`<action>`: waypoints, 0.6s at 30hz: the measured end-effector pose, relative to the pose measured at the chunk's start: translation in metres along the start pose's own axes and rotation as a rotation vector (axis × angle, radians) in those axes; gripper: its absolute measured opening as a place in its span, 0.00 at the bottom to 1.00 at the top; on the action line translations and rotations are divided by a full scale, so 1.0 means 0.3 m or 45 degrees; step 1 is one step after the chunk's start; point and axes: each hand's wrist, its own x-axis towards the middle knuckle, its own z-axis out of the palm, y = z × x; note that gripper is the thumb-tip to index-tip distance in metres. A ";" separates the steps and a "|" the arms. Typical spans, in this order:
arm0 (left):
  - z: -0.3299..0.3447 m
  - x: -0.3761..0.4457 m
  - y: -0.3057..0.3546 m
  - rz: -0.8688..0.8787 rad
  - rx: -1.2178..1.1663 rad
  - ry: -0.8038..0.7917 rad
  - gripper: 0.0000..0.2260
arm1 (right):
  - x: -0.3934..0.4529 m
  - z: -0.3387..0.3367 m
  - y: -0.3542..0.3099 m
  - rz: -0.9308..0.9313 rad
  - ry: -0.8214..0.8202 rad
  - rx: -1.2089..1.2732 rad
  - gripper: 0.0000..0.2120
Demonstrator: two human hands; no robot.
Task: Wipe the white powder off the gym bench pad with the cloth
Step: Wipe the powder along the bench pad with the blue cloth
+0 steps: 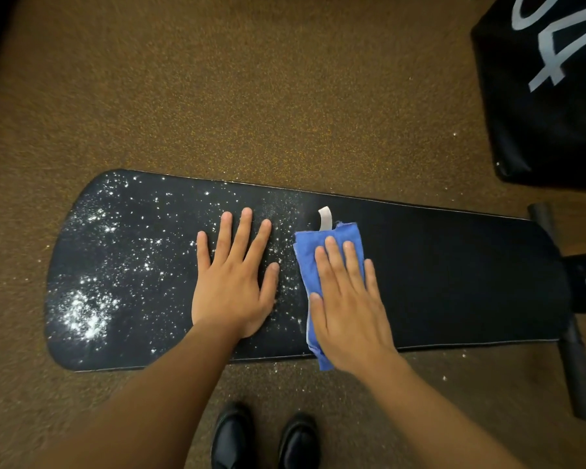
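R hand [347,309] flat w/ grip spread on folded blue cloth [329,238], mid black padded counter [454,275], L hand [232,282] grip spread beside cloth, white powder [85,313] beyond L hand

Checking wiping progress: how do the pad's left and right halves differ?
The left half of the bench pad is speckled with white powder; the right half looks clean black. The bare left hand rests flat on the left half; the right hand presses the blue cloth beside the right half.

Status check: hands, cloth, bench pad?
Left hand flat on black bench pad. Right hand pressing folded blue cloth. White powder remains left; nothing blocking.
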 end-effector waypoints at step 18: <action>0.011 0.000 -0.003 0.000 0.016 0.021 0.28 | 0.095 -0.019 0.049 0.206 0.043 0.011 0.31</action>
